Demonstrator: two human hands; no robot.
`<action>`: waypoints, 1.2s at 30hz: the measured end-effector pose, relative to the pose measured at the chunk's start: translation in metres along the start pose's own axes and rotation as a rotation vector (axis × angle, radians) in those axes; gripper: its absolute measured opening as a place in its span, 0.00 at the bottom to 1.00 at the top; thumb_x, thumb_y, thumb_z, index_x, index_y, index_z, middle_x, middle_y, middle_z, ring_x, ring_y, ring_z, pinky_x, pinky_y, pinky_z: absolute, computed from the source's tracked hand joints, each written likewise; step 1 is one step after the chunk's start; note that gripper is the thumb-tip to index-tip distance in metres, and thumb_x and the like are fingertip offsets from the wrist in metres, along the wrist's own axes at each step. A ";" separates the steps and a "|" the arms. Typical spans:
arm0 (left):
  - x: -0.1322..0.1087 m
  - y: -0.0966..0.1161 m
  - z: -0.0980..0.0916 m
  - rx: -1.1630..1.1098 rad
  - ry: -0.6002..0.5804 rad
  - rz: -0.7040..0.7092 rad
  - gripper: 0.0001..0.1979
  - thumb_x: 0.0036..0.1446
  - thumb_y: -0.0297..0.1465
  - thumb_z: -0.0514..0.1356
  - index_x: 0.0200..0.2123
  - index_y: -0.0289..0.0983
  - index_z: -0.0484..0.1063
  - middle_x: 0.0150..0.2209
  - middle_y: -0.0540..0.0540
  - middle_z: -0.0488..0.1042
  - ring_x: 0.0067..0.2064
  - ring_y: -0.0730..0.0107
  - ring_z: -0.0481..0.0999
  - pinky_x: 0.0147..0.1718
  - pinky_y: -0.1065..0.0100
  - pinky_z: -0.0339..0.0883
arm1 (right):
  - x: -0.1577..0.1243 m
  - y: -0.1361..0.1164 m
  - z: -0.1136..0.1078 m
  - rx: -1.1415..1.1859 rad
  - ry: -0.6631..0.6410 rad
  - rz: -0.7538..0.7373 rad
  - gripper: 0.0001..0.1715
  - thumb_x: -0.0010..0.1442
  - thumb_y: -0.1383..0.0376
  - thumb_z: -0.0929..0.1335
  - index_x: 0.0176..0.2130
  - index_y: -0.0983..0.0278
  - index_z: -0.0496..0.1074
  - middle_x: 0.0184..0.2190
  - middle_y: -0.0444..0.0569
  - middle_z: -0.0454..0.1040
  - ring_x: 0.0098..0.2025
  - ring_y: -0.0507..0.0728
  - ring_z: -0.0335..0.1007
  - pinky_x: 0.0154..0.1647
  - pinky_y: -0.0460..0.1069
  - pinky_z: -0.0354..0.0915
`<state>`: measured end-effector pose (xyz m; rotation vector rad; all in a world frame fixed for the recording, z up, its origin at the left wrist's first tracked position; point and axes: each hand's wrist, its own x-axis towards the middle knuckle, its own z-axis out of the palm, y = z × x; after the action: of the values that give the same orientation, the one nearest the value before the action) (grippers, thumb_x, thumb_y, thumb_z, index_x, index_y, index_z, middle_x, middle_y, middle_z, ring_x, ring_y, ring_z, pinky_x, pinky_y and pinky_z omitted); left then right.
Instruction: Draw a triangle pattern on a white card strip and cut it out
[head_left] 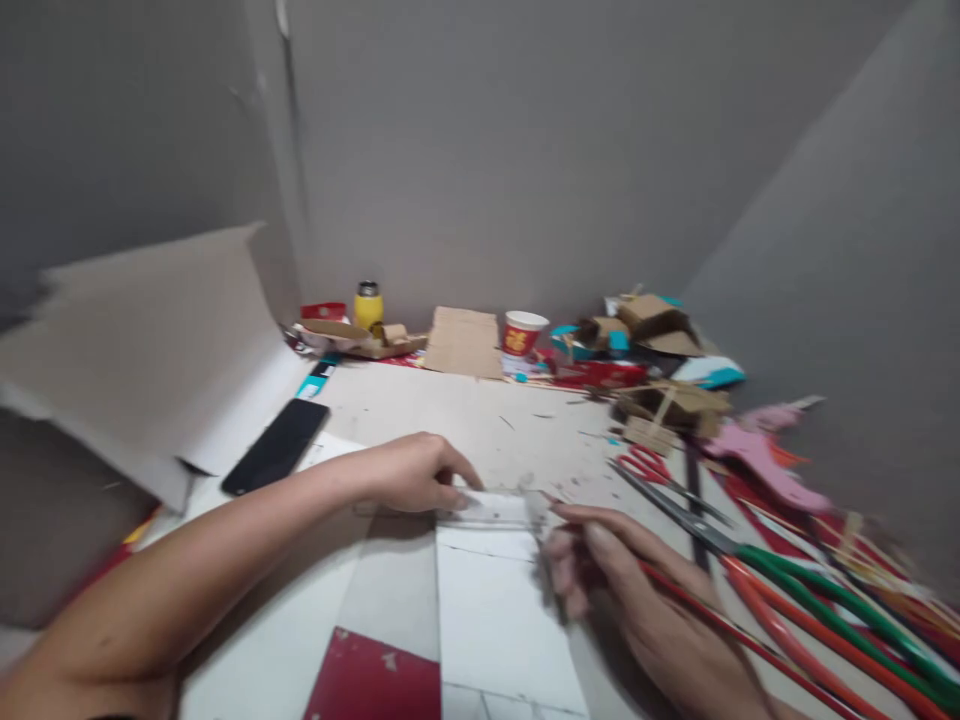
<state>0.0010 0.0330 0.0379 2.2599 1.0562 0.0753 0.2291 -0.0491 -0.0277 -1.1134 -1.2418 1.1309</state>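
My left hand (416, 472) reaches in from the lower left, its fingers pressed down on a clear ruler (491, 507) that lies across a white sheet of card (499, 610). My right hand (637, 590) comes in from the lower right, fingers pinched round a thin red pencil (679, 598) whose tip sits at the ruler's right end. The frame is blurred by motion. A dark red piece (375, 680) lies at the card's lower left.
A black phone (276, 446) lies at left beside a large leaning cardboard sheet (150, 340). Red scissors (660, 475), red and green tubes (825, 610) and cardboard scraps crowd the right. A yellow bottle (368, 305) and a red paper cup (523, 333) stand by the back wall.
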 end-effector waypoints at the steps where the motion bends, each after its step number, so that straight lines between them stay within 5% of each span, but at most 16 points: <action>1: -0.002 0.003 -0.002 0.024 0.016 -0.019 0.14 0.62 0.30 0.63 0.51 0.37 0.77 0.32 0.50 0.78 0.31 0.72 0.74 0.33 0.71 0.66 | 0.000 0.000 -0.001 -0.021 0.032 -0.035 0.19 0.61 0.49 0.71 0.40 0.62 0.75 0.26 0.49 0.79 0.18 0.54 0.72 0.17 0.47 0.71; 6: -0.007 0.018 0.008 0.097 0.044 -0.113 0.16 0.66 0.36 0.61 0.53 0.36 0.71 0.52 0.42 0.73 0.47 0.59 0.77 0.44 0.53 0.74 | -0.006 -0.005 -0.006 -0.106 0.065 -0.154 0.20 0.61 0.46 0.70 0.36 0.60 0.76 0.23 0.48 0.79 0.19 0.55 0.73 0.19 0.47 0.72; 13: -0.010 0.037 0.035 0.091 0.167 -0.191 0.17 0.66 0.36 0.61 0.55 0.37 0.69 0.54 0.41 0.72 0.49 0.58 0.76 0.46 0.52 0.74 | -0.014 -0.010 -0.006 0.003 0.017 -0.207 0.21 0.60 0.46 0.71 0.36 0.61 0.77 0.24 0.48 0.79 0.20 0.54 0.73 0.21 0.46 0.71; 16: -0.016 0.043 0.032 0.070 0.183 -0.158 0.16 0.66 0.37 0.61 0.53 0.36 0.70 0.51 0.42 0.74 0.46 0.60 0.77 0.43 0.55 0.75 | -0.012 -0.010 -0.007 0.110 -0.012 -0.233 0.20 0.62 0.48 0.70 0.37 0.62 0.76 0.24 0.49 0.78 0.21 0.54 0.72 0.20 0.47 0.69; 19: -0.019 0.041 0.023 0.039 0.167 -0.102 0.10 0.70 0.31 0.51 0.50 0.35 0.67 0.31 0.49 0.75 0.31 0.67 0.75 0.34 0.64 0.71 | -0.001 -0.009 -0.010 0.164 -0.003 -0.221 0.20 0.65 0.49 0.68 0.38 0.63 0.75 0.26 0.48 0.78 0.23 0.53 0.72 0.21 0.46 0.67; 21: -0.020 0.038 0.020 0.005 0.129 -0.067 0.09 0.68 0.31 0.50 0.48 0.37 0.65 0.26 0.53 0.72 0.28 0.68 0.73 0.31 0.67 0.67 | 0.009 -0.006 -0.012 0.181 0.031 -0.213 0.20 0.65 0.49 0.66 0.39 0.63 0.73 0.27 0.48 0.77 0.24 0.52 0.71 0.20 0.45 0.65; 30: -0.024 0.027 0.012 -0.136 -0.024 -0.051 0.10 0.67 0.38 0.51 0.45 0.40 0.67 0.28 0.53 0.70 0.27 0.68 0.74 0.29 0.69 0.65 | 0.028 0.002 -0.019 0.086 0.097 -0.144 0.18 0.63 0.53 0.70 0.47 0.60 0.70 0.40 0.49 0.76 0.39 0.54 0.71 0.35 0.47 0.69; 36: -0.005 0.023 0.008 -0.149 -0.090 -0.033 0.11 0.66 0.40 0.53 0.43 0.40 0.68 0.26 0.54 0.69 0.26 0.70 0.71 0.26 0.70 0.62 | 0.030 0.000 -0.021 0.095 -0.140 0.055 0.17 0.58 0.56 0.73 0.42 0.65 0.73 0.28 0.46 0.75 0.25 0.51 0.66 0.26 0.48 0.65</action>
<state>0.0155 0.0147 0.0456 2.0925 1.0065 0.0372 0.2501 -0.0191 -0.0250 -1.0162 -1.2578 1.3147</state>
